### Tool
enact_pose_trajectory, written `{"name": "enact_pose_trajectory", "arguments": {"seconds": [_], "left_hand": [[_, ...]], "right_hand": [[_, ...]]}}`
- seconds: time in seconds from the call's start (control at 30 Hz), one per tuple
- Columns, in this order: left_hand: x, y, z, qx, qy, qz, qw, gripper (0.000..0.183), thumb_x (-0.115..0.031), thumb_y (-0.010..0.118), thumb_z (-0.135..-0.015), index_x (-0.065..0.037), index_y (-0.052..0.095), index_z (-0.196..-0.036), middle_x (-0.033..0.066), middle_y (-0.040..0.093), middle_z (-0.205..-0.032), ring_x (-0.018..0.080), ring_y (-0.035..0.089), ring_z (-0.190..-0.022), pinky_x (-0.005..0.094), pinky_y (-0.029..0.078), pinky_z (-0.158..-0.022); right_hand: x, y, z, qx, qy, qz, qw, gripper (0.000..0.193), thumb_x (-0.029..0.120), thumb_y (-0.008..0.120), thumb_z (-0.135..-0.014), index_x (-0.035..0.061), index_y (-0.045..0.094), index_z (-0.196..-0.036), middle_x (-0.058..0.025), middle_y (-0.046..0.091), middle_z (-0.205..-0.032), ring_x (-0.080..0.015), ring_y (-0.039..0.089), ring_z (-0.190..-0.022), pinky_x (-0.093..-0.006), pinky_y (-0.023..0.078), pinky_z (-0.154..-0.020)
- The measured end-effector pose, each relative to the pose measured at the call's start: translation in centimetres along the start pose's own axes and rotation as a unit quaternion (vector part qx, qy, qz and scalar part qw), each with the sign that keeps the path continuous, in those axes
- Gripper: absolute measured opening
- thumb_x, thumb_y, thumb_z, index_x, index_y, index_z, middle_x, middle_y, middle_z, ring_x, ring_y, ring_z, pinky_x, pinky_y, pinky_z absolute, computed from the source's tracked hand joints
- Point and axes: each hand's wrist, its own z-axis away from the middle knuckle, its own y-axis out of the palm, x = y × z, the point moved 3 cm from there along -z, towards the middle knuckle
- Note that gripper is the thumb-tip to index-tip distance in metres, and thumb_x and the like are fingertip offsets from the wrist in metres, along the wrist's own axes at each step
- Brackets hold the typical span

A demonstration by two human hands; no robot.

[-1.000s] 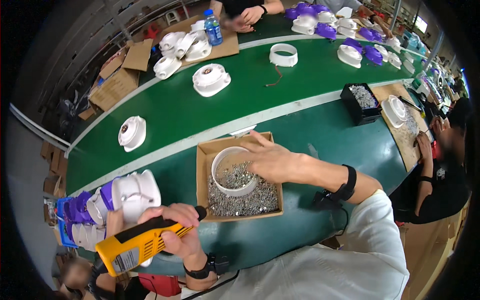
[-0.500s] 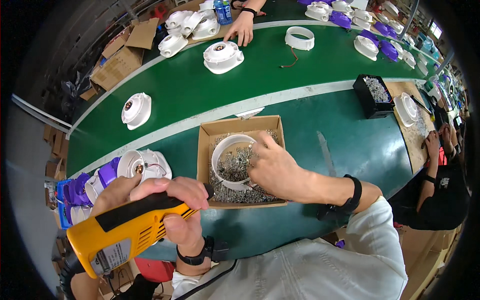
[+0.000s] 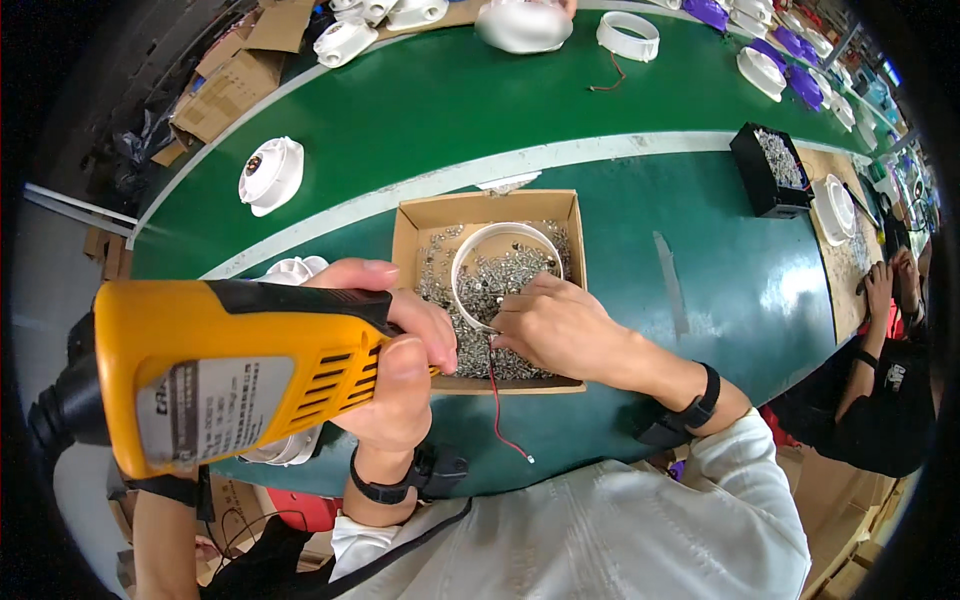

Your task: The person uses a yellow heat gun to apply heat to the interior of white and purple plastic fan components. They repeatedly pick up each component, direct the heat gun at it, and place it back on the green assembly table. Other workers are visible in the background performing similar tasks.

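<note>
My left hand [image 3: 395, 375] is wrapped round the front end of a yellow-and-black power tool [image 3: 235, 365], which looms large at the left with its black tail end pointing away to the left. Over an open cardboard box [image 3: 425, 213], my right hand [image 3: 560, 325] is closed on the lower right rim of a white plastic ring [image 3: 456, 285]. Several small metal screws [image 3: 440, 285] fill the box beneath the ring. A thin red-and-black wire [image 3: 497, 405] trails from the ring's lower edge past the box's front. My right fingertips are partly hidden by the hand.
A green belt [image 3: 400, 140] curves behind the bench, carrying a white housing [image 3: 271, 176] and another ring [image 3: 628, 36] with wire. Right: a black bin of screws [image 3: 772, 170] and a co-worker's hand [image 3: 877, 290]. A co-worker's forearm [image 3: 165, 545] is at lower left.
The yellow tool has risen and hides more of the housings at left. My right hand has shifted down the ring, whose wire now hangs in sight. A white housing on the belt moved away, right.
</note>
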Motion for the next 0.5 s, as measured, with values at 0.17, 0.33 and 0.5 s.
{"name": "enact_pose_trajectory", "arguments": {"seconds": [0.17,0.33,0.5], "left_hand": [[1.0,0.5,-0.2,0.01,-0.007,0.022,1.0,0.044,-0.016,0.063,-0.085,0.005,0.038,-0.113,0.0097,0.053,-0.059,0.0172,0.048,-0.046,0.0298,0.045,-0.047],[1.4,0.7,-0.5,0.001,-0.038,0.008,0.999,0.042,-0.018,0.063,-0.084,0.004,0.039,-0.112,0.0101,0.053,-0.057,0.0185,0.049,-0.045,0.0304,0.044,-0.046],[1.8,0.7,-0.5,-0.011,-0.041,0.01,0.999,0.048,-0.021,0.067,-0.081,0.004,0.04,-0.111,0.0099,0.053,-0.057,0.0186,0.048,-0.044,0.0308,0.043,-0.045]], "right_hand": [[-0.2,-0.1,0.4,-0.005,-0.003,0.013,1.0,0.021,0.025,0.059,-0.083,0.007,0.061,-0.075,-0.0062,0.06,-0.074,-0.0244,0.06,-0.077,-0.0362,0.045,-0.075],[-0.3,0.3,0.3,0.003,-0.006,0.0,1.0,0.02,0.023,0.059,-0.083,0.007,0.058,-0.072,-0.006,0.057,-0.074,-0.0243,0.059,-0.077,-0.0369,0.046,-0.071],[-0.3,0.3,0.4,-0.011,-0.015,0.005,1.0,0.019,0.023,0.059,-0.082,0.0065,0.059,-0.072,-0.0057,0.058,-0.075,-0.0243,0.059,-0.077,-0.0375,0.046,-0.071]]}}
